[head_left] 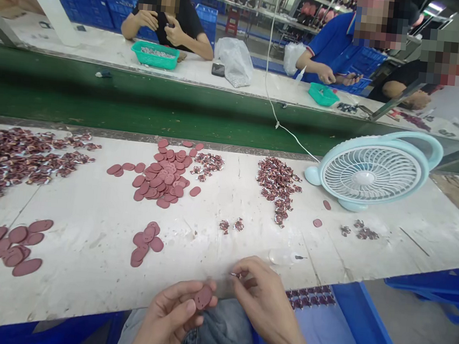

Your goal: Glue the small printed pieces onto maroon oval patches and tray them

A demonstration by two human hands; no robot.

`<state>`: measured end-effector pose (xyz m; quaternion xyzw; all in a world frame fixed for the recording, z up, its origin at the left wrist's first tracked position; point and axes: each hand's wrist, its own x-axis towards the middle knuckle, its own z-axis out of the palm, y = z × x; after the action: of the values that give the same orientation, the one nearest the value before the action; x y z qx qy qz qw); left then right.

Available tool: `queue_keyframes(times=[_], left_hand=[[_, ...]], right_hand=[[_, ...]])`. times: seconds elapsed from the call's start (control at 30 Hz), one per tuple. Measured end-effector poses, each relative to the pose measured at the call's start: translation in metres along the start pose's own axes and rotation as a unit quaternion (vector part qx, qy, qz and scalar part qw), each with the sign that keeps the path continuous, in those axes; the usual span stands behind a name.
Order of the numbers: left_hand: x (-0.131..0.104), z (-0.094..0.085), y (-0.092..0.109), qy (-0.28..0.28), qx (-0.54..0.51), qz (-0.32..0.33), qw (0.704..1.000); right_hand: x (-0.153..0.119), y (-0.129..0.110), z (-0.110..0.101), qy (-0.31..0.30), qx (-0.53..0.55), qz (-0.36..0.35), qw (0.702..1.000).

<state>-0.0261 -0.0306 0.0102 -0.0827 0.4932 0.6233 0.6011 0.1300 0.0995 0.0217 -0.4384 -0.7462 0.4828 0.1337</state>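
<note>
My left hand holds a dark red oval disc with small holes between thumb and fingers, just over the table's front edge. Beside it, my right hand pinches a small dark piece with a pale edge; its exact kind is too small to make out. A clear bottle with a dark thin tip lies past the right hand. Two small brown-and-white pieces rest farther up the table. To the left are a small group of oval discs and a large heap of discs.
Piles of small brown pieces lie on the table, with more discs at left. A light blue fan stands at right. A blue crate with rows of dark pieces sits below. Co-workers sit across a green divider.
</note>
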Motion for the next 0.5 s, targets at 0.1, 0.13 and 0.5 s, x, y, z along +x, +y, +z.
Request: queue_keyframes(times=[0.1,0.13,0.5], left_hand=[[0.001,0.001,-0.005,-0.003,0.022,0.024,0.999],[0.001,0.002,-0.006,-0.003,0.033,0.036,0.999],[-0.001,0.007,-0.014,-0.018,0.057,0.052,0.997]], right_hand=[[-0.018,-0.004,0.006,-0.004,0.203,0.061,0.977],[-0.024,-0.005,0.01,-0.01,0.248,0.078,0.966],[-0.027,-0.008,0.028,0.0,0.284,0.07,0.956]])
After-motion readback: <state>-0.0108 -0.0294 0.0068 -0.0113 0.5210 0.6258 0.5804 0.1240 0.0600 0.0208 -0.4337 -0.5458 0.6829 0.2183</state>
